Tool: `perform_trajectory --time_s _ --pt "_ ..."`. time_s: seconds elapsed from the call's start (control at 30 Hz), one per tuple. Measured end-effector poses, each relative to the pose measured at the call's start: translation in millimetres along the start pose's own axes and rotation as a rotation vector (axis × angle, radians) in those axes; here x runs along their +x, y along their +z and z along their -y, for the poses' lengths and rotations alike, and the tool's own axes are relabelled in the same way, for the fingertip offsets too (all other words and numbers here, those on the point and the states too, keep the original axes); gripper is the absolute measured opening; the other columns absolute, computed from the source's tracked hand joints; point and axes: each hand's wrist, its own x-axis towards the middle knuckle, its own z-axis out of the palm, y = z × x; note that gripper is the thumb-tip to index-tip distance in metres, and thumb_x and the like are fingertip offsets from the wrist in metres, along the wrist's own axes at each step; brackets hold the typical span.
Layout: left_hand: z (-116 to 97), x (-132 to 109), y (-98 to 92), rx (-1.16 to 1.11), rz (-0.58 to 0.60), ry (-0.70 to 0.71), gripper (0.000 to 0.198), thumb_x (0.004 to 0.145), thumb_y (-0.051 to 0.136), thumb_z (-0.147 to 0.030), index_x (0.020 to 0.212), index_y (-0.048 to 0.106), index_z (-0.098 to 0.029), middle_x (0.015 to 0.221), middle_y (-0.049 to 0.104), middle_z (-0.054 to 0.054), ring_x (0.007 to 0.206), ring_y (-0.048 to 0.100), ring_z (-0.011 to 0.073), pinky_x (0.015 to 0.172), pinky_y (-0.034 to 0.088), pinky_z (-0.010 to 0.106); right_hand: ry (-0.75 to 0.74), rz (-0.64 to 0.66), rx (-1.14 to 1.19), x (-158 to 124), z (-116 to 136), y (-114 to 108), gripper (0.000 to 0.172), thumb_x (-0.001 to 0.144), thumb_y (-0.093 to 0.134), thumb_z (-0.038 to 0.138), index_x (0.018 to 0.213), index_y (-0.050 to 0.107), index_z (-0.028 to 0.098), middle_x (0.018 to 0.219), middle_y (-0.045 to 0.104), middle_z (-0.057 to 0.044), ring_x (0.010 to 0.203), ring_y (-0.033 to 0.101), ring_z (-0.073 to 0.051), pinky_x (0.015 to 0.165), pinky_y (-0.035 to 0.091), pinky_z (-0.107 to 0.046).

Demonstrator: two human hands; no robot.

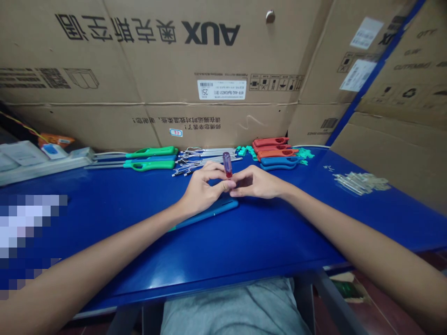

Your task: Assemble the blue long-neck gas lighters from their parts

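- Two hands, the left [202, 188] and the right [258, 182], meet with their thumbs and forefingers almost together around the foot of one screwdriver [227, 164]; I can't tell from here which hand is clamped on it.
- That screwdriver stands nearly upright between the fingertips, its purple-and-red handle poking up above them.
- One blue case [218, 210] lies just below the fingers on the blue table [279, 237], partly covered by the left hand.
- Beyond the fingers and to the left, three lighters lie side by side: two green [153, 165] and, between them, one blue [161, 158].
- Straight beyond the fingertips is a bundle of metal rods [220, 152] with thin wires, too tangled to count.
- Beyond the right fingers sits a stack of cases [275, 152], red, orange and blue; they overlap, so I can't count them exactly.
- Two small heaps of teal bits flank that stack, one on the left [247, 151], one on the right [304, 154].
- Well to the right of the fingers lies one pile of pale pieces [361, 183], uncountable.
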Motion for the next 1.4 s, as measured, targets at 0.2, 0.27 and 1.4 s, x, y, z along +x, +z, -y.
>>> perform_trajectory --time_s 0.2,0.27,1.4 --pt "-4.1 -1.1 1.0 -0.003 0.040 -0.008 0.014 0.082 0.064 -0.031 0.078 0.071 -0.019 0.091 0.069 0.007 0.091 0.059 0.0197 0.086 0.046 0.038 -0.007 -0.091 -0.014 1.2 -4.4 -0.8 0.022 0.065 0.076 0.031 0.076 0.071 0.012 0.072 0.066 0.000 0.069 0.056 -0.013 0.071 0.044 -0.029" --pt "-2.9 -1.9 2.2 -0.031 0.015 -0.040 0.015 0.079 0.067 -0.033 0.083 0.069 -0.018 0.091 0.069 0.007 0.088 0.060 0.0195 0.082 0.047 0.037 -0.017 -0.118 0.011 2.0 -6.0 2.1 0.023 0.064 0.078 0.032 0.067 0.066 0.012 0.067 0.062 0.001 0.066 0.054 -0.012 0.067 0.043 -0.027" --pt "-3.5 0.1 2.1 -0.044 -0.028 -0.035 0.017 0.075 0.071 -0.031 0.069 0.060 -0.018 0.084 0.065 0.004 0.082 0.058 0.0162 0.074 0.048 0.031 -0.018 -0.159 0.026 2.4 -3.9 14.4 0.033 0.060 0.080 0.032 0.069 0.053 0.014 0.067 0.049 0.004 0.064 0.044 -0.009 0.062 0.038 -0.024"
